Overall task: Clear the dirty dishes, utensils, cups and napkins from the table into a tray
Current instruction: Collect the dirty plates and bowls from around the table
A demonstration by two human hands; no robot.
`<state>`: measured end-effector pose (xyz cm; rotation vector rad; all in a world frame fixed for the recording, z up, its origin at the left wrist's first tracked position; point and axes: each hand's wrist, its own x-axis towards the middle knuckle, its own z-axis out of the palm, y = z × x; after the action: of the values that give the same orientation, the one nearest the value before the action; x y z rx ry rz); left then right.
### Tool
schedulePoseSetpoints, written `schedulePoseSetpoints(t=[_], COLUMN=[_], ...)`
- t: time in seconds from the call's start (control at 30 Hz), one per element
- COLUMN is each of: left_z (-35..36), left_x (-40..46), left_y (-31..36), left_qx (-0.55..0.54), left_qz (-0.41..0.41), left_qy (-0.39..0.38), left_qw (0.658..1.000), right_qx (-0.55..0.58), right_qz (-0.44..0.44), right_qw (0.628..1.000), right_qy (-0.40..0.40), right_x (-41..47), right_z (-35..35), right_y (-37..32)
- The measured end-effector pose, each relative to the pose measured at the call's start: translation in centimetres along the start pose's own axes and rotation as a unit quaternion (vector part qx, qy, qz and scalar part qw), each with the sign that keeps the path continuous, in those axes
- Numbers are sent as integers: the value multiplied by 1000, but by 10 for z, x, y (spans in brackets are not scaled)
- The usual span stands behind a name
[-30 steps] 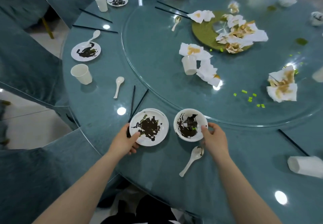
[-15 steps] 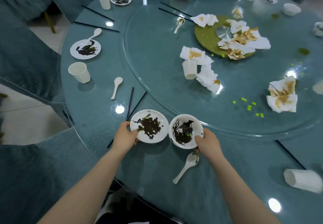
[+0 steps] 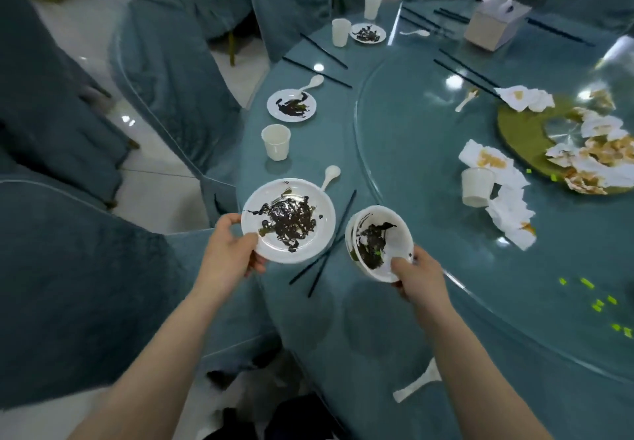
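Teal cloth and glass cover the round table (image 3: 394, 319), ringed by draped chairs (image 3: 178, 72). We hold a dirty plate (image 3: 288, 220) in our left hand (image 3: 228, 251), fingers pinching its near-left rim, and a smeared bowl (image 3: 377, 242) in our right hand (image 3: 417, 276), thumb hooked over its near edge. Both look lifted off the surface. The bowl tilts left, so its dark sauce could drip or the grip could slip. Chopsticks (image 3: 326, 254) lie beneath, a spoon (image 3: 417, 384) nearer us. No tray is in view; the far-right napkins (image 3: 507, 199) blur.
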<state>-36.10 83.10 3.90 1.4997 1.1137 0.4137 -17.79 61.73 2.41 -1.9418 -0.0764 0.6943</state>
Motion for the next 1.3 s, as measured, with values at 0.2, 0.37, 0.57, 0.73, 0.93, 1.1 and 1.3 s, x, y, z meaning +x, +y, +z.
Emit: schedulePoseSetpoints(t=[0.2,0.37,0.57,0.73,0.93,1.1,1.3], left_z=[-89,-178,-306,-408,-500,-559,-610], left_x=[-25,-53,-96,-128,-159,-157,-125], left_y=[1,-11,-42,-73,-99,-109,-119], left_qx=[-59,-102,-100,-114,-136,-134,-112], left_qz=[29,40,58,65,55,52,29], left_qy=[85,147,208,264,310,339,349], left_qw=[994,983,971,955,939,930,930], right_qx=[-15,-30,-6,4,4,-15,-5], right_qz=[-41,-80,-116,-134,-162,-172,-169], right_qw=[997,990,985,979,966,955,944], right_qy=[-64,-108,-128,-154,-204,-242,-284], right_x=[-23,-68,-150,-216,-276,-298,-295], right_z=[64,133,232,316,393,455,537], right_y=[-44,-75,-91,-91,-104,-128,-149])
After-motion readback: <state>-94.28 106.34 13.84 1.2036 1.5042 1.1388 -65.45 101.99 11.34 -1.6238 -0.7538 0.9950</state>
